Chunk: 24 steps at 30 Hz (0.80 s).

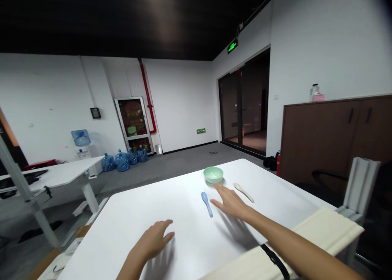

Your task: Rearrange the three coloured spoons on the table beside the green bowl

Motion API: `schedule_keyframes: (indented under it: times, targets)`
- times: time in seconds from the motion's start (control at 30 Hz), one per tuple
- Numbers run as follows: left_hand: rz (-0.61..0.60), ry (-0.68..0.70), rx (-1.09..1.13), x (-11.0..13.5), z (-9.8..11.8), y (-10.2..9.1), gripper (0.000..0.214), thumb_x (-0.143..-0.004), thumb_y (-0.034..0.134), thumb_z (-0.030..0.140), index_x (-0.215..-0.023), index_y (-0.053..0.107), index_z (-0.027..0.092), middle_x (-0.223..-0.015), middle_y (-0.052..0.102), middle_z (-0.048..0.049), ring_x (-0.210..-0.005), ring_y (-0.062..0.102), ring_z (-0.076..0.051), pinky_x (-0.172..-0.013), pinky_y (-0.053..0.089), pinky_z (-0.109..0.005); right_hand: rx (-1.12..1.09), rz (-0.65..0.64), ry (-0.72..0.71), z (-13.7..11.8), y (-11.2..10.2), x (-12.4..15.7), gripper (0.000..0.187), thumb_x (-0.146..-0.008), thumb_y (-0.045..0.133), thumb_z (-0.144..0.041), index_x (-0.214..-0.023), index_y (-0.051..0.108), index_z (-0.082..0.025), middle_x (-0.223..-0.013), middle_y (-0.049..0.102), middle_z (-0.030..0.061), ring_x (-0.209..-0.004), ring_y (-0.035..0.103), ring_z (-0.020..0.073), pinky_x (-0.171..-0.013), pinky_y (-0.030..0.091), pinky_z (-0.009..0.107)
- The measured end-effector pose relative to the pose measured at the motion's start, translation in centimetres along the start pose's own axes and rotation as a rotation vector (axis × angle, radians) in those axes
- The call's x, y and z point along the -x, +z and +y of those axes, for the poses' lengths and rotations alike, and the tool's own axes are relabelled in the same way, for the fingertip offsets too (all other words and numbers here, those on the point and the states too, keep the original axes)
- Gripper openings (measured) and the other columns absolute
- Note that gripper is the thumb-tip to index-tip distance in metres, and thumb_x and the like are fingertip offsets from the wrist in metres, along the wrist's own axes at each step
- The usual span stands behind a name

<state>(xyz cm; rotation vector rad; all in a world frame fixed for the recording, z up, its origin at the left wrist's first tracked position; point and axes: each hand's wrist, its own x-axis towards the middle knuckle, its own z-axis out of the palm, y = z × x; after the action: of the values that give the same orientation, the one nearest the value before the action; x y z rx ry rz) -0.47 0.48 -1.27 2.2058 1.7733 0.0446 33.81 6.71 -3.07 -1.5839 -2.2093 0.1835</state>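
Observation:
A light green bowl (213, 174) stands upright toward the far side of the white table (128, 214). In front of it lies a blue spoon (207, 205), and to its right rests a cream spoon (244, 192). Between the two spoons hovers my right hand (230, 201), fingers apart and stretched toward the bowl, holding nothing; whether a fingertip touches the bowl I cannot tell. My left hand (155, 237) is over the table's near left part, empty, with thumb and fingers spread, apart from the spoons.
A cream padded piece (327, 227) with a black strap (275, 260) lies along the near right edge, beside a metal post (361, 186). Left stands another white desk (70, 172). Blue water jugs (121, 161) and a brown cabinet (318, 137) are farther off.

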Motion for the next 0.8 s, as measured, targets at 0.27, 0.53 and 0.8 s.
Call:
schedule_keyframes:
  times: [0.27, 0.53, 0.8]
  targets:
    - [-0.004, 0.013, -0.003, -0.1, 0.2, 0.0, 0.059, -0.087, 0.04, 0.055, -0.138, 0.047, 0.026, -0.138, 0.055, -0.0078, -0.126, 0.05, -0.027, -0.104, 0.038, -0.041, -0.015, -0.099, -0.006, 1.2, 1.7, 0.4, 0.08, -0.088, 0.034, -0.067, -0.152, 0.026, -0.02, -0.156, 0.025, 0.0151, -0.143, 0.024, 0.0337, -0.111, 0.026, 0.05]
    - [-0.002, 0.011, 0.0, 0.0, 0.0, 0.0, 0.06, -0.087, 0.04, 0.055, -0.139, 0.047, 0.026, -0.138, 0.055, -0.0084, -0.126, 0.05, -0.028, -0.105, 0.038, -0.042, -0.051, -0.064, -0.011, 1.0, 1.6, 0.4, 0.078, -0.088, 0.036, -0.066, -0.148, 0.034, -0.017, -0.153, 0.034, 0.016, -0.14, 0.031, 0.0318, -0.109, 0.03, 0.046]
    - [0.004, 0.001, 0.015, -0.3, -0.2, 0.2, 0.06, -0.086, 0.041, 0.057, -0.138, 0.048, 0.027, -0.138, 0.056, -0.0071, -0.126, 0.05, -0.028, -0.104, 0.039, -0.042, -0.012, 0.017, 0.103, 4.2, -2.1, -3.5, 0.047, -0.089, 0.046, -0.049, -0.122, 0.062, -0.019, -0.117, 0.067, 0.0122, -0.111, 0.06, 0.0263, -0.09, 0.042, 0.031]
